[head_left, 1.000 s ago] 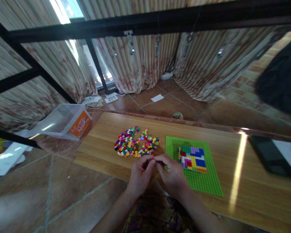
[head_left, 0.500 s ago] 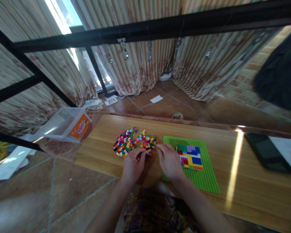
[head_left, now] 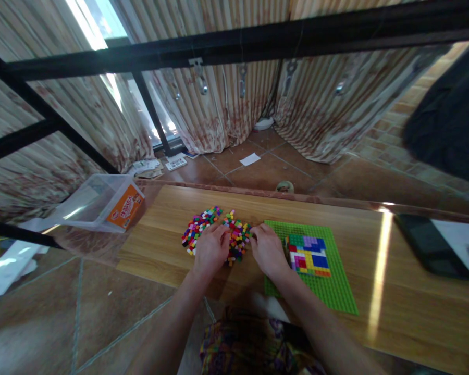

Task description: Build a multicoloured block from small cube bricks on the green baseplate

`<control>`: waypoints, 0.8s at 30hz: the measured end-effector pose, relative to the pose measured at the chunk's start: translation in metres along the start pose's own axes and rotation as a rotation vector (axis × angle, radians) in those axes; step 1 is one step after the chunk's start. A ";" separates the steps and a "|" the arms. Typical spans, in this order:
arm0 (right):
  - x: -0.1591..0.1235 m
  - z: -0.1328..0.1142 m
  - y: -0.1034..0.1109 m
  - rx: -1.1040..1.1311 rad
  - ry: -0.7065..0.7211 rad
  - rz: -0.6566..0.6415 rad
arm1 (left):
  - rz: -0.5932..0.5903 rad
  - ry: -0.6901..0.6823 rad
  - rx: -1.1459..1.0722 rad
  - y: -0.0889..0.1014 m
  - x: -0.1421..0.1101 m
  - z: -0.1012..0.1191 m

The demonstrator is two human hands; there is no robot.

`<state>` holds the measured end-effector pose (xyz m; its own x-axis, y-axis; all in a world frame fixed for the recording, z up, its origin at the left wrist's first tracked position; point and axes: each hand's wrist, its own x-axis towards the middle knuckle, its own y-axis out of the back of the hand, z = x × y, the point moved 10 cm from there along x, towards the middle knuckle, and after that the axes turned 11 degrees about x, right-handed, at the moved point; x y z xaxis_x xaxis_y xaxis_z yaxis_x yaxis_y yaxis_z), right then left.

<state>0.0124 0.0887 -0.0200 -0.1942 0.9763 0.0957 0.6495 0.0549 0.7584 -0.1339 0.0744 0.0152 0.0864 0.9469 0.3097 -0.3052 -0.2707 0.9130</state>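
Note:
A pile of small toy building bricks [head_left: 239, 239] in many colours lies on the wooden table. My left hand [head_left: 211, 249] is over the middle of it, fingers curled together and pointing down among the bricks. Whatever is between those fingertips is hidden. At the pile's right edge, my right hand [head_left: 269, 251] has its thumb and fingers drawn together in a pinch; any brick there is too small to make out. Beside that hand lies a green baseplate [head_left: 336, 289], partly under my wrist. On it a flat patchwork of coloured bricks [head_left: 310, 256] is built up.
A clear plastic bin [head_left: 97, 205] with an orange label stands beyond the table's left end. Towards the right of the wooden table [head_left: 359, 229] lie a dark tablet-like object [head_left: 430, 247] and white paper [head_left: 457, 242]. A black metal rail [head_left: 219, 49] crosses above.
My left hand has moved up and slightly left, further over the brick pile. My right hand has shifted slightly up and left along the pile's edge.

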 end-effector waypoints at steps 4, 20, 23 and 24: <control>-0.004 -0.003 0.000 0.011 0.028 -0.008 | -0.004 0.010 -0.204 0.003 -0.012 0.017; -0.062 -0.034 0.038 0.532 0.087 0.024 | -0.230 0.265 -0.830 -0.014 -0.041 0.038; -0.076 -0.020 0.039 0.822 -0.026 0.079 | -0.277 0.270 -0.886 -0.013 -0.050 0.052; -0.079 -0.013 0.038 0.922 -0.079 0.104 | -0.280 0.265 -0.883 -0.012 -0.052 0.056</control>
<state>0.0428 0.0105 0.0095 -0.0738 0.9952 0.0650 0.9947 0.0781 -0.0664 -0.0816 0.0184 0.0025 0.0808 0.9951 -0.0575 -0.9192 0.0967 0.3817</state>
